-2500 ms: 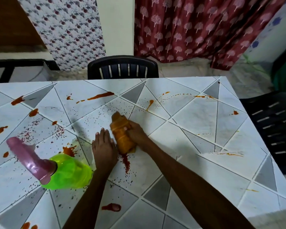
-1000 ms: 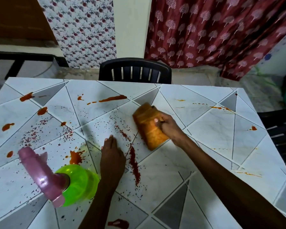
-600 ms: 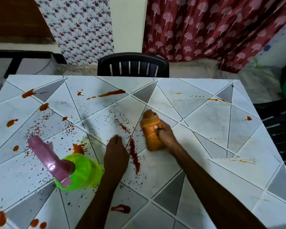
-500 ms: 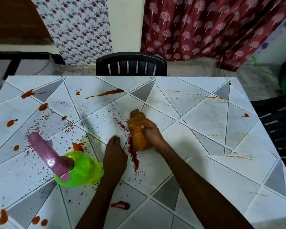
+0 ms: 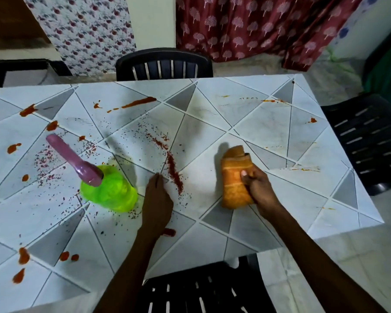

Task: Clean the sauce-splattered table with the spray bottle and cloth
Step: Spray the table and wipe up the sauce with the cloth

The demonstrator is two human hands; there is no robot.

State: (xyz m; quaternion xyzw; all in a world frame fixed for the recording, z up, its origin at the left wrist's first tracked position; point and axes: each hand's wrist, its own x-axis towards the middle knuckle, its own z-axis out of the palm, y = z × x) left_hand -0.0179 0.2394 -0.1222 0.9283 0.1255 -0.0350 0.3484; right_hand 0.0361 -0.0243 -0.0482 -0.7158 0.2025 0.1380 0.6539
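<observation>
A white and grey triangle-patterned table (image 5: 269,123) carries red-orange sauce splatters, with a long streak (image 5: 140,102) at the back and a smeared line of red specks (image 5: 174,172) in the middle. My right hand (image 5: 257,186) grips a folded orange cloth (image 5: 234,177) pressed on the table right of centre. My left hand (image 5: 157,199) rests flat on the table, fingers straight, beside the smear. A green spray bottle (image 5: 110,188) with a pink trigger head (image 5: 75,161) stands just left of my left hand.
A black plastic chair (image 5: 164,64) stands at the far side, another chair (image 5: 368,141) at the right, and a third chair (image 5: 201,290) below the near edge. Sauce blobs (image 5: 23,256) dot the table's left part. A red patterned curtain (image 5: 257,26) hangs behind.
My right hand has swept the cloth to the right, away from the smear near my left hand. My left hand and the bottle have stayed put.
</observation>
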